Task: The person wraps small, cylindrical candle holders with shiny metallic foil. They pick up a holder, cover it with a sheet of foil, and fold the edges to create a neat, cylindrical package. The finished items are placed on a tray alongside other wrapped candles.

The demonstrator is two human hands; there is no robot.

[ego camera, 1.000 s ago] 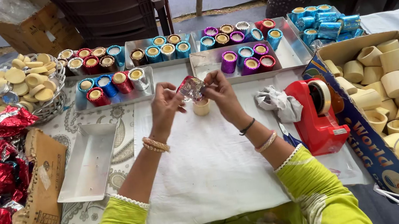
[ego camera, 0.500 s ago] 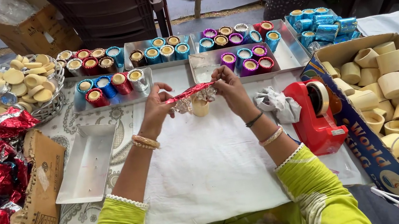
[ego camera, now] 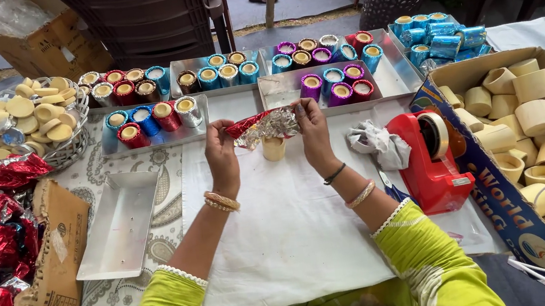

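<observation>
— What are the hands doing?

— The left hand (ego camera: 220,146) and right hand (ego camera: 311,126) each pinch an end of a crinkled red-and-silver foil sheet (ego camera: 263,126), stretched flat between them, apparently to smooth it.

— And below it?

— A bare cream cup (ego camera: 274,148) stands on the white cloth (ego camera: 283,229) of the desk, right under the foil. Foil-wrapped cups fill the steel trays (ego camera: 278,92) behind; a red tape dispenser (ego camera: 430,159) waits at the right.
</observation>
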